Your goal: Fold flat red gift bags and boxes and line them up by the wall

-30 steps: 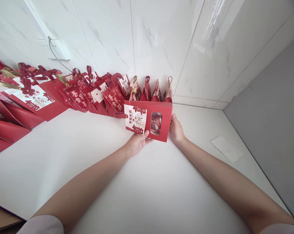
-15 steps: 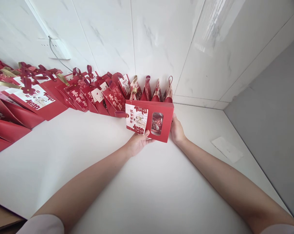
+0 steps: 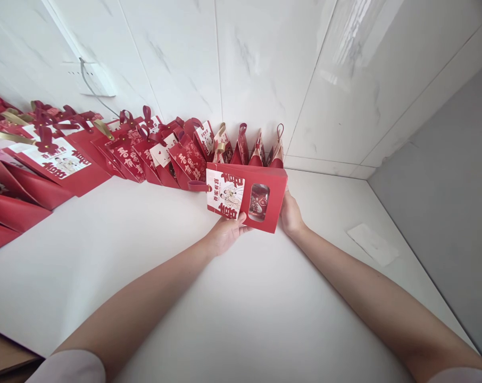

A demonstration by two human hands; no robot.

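We see the fingers of the left hand curled under the lower edge of a red box, thumb on its front. The right hand clasps the box's right end, its fingers hidden behind. Held so between both hands, the box stands on the white tabletop with its label and clear window facing us. It sits just before a row of red gift bags along the tiled wall. A paper slip lies well apart.
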